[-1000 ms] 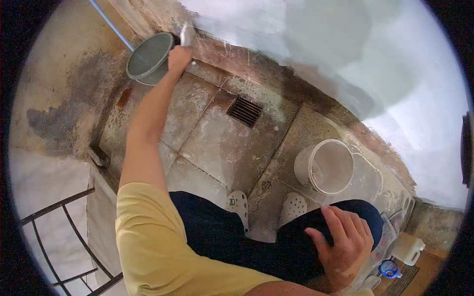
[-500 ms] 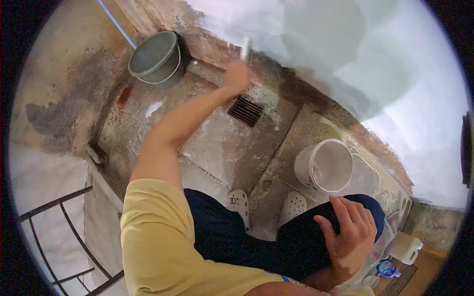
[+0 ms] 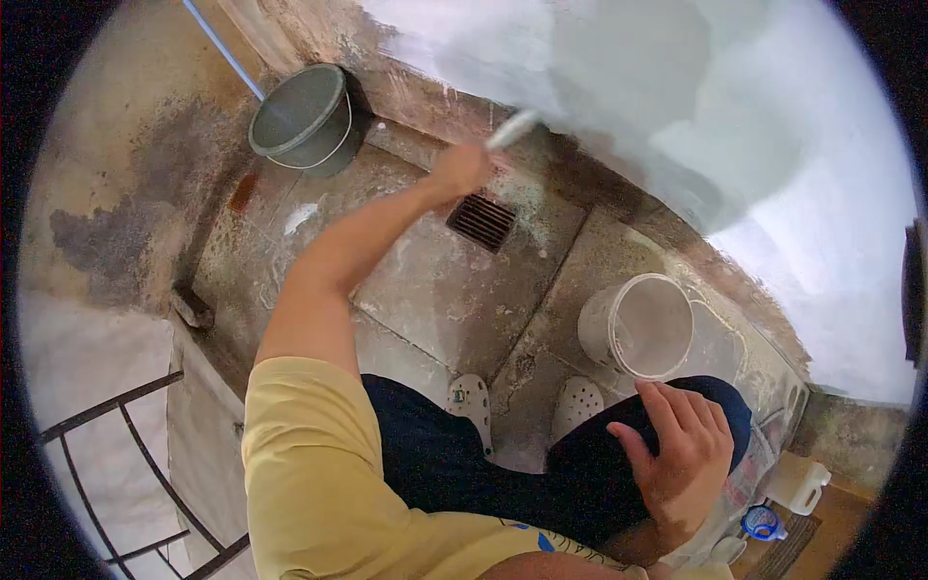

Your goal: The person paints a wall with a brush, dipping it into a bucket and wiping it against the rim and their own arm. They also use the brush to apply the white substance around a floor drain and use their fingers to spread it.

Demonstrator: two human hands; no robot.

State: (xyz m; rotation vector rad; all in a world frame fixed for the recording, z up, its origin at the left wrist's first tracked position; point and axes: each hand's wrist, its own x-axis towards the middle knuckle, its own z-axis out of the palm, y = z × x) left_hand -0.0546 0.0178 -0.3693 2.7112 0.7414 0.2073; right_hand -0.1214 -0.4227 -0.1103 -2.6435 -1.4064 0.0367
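Observation:
My left hand (image 3: 462, 170), at the end of an outstretched arm in a yellow sleeve, is closed around a pale brush (image 3: 512, 129). Motion blurs the brush, so its bristles cannot be made out clearly. Its far end is by the lower edge of the white and grey-green wall (image 3: 628, 77), above a dirty brown strip. Just below that hand lies a dark floor drain grate (image 3: 481, 222). My right hand (image 3: 684, 459) rests on my knee, fingers loosely stretched and thumb apart, holding nothing. A whitish bucket (image 3: 652, 327) stands on the floor just beyond that knee.
A dark green bucket (image 3: 304, 121) with a wire handle sits in the far left corner near a blue pole (image 3: 224, 46). Black metal bars (image 3: 114, 401) are at lower left. A white jug (image 3: 804, 488) and a blue-labelled container (image 3: 764, 523) stand at lower right.
My left hand has shifted slightly down, and the brush has swung from nearly upright to leaning right along the wall's lower edge. My right hand stays on the knee.

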